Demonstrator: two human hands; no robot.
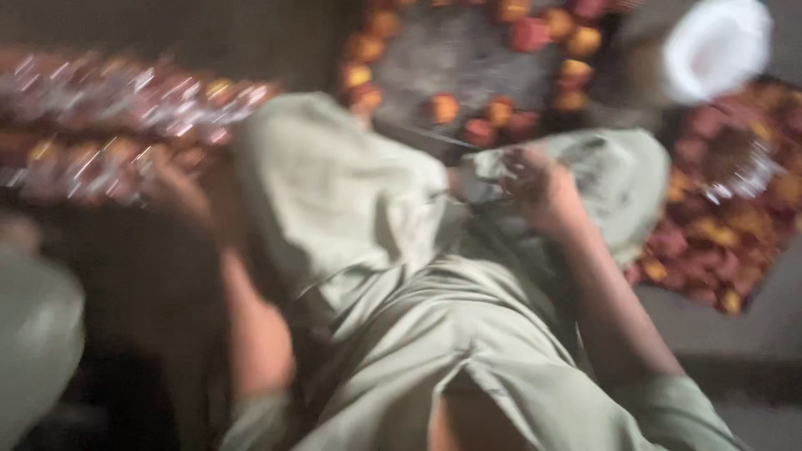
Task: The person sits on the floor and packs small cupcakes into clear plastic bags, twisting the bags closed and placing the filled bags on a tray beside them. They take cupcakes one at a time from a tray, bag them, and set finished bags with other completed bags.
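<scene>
The picture is heavily blurred. My left hand (182, 199) is raised at the left and grips the end of a long garland (109, 125) of red and orange flowers with shiny tinsel, which stretches to the left edge. My right hand (539, 188) rests with curled fingers on my knee, which is covered in pale green cloth (351, 209). Something small and dark lies under the right hand's fingers; the blur hides what it is. Both forearms are bare.
A ring of red and orange flowers (501, 108) lies around a grey round surface (468, 58) at the top. A white bowl (718, 46) stands at the upper right. A heap of loose flowers (718, 234) lies at the right. A pale rounded object (33, 334) sits at the lower left.
</scene>
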